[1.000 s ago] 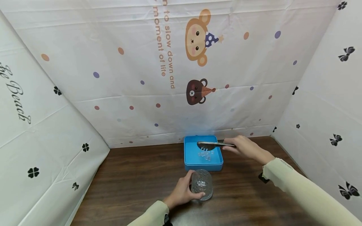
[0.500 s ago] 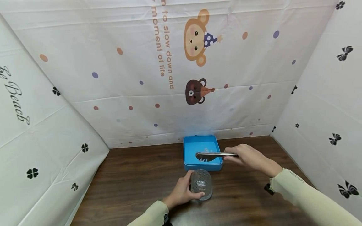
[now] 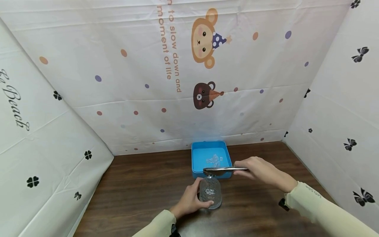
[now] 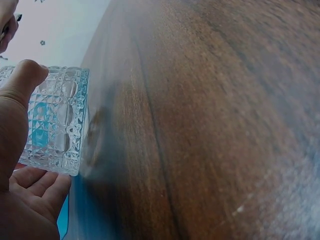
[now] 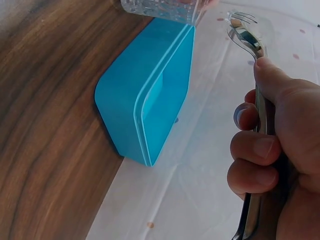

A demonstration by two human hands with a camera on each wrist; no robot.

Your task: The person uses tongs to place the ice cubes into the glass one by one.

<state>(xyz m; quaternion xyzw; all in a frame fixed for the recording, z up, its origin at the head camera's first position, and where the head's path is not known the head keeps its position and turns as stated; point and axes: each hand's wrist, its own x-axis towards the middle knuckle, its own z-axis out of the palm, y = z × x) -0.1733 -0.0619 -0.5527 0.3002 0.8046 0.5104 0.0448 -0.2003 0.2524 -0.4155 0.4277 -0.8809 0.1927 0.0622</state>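
Note:
My left hand (image 3: 189, 201) holds a clear textured glass (image 3: 211, 194) upright on the wooden table, thumb on the near side. In the left wrist view the thumb and fingers curl round its patterned wall (image 4: 57, 120). Metal serving tongs (image 3: 220, 170), with one spoon-like and one fork-like end (image 5: 245, 32), are gripped by my right hand (image 3: 260, 169). Their tips hover over the far part of the glass rim. Something clear shows at the tips, but its outline is hard to make out. Several clear pieces like ice cubes (image 3: 214, 160) lie in the blue box (image 3: 196, 174).
The blue box stands just beyond the glass, near the back white cloth (image 3: 160, 121) with printed animals and dots. Cloth walls (image 3: 328, 138) rise on both sides of the brown wooden table (image 3: 142, 184).
My right hand has brought the tongs nearer to me, from over the clear pieces in the blue box to above the glass. The left hand and the glass have stayed in place.

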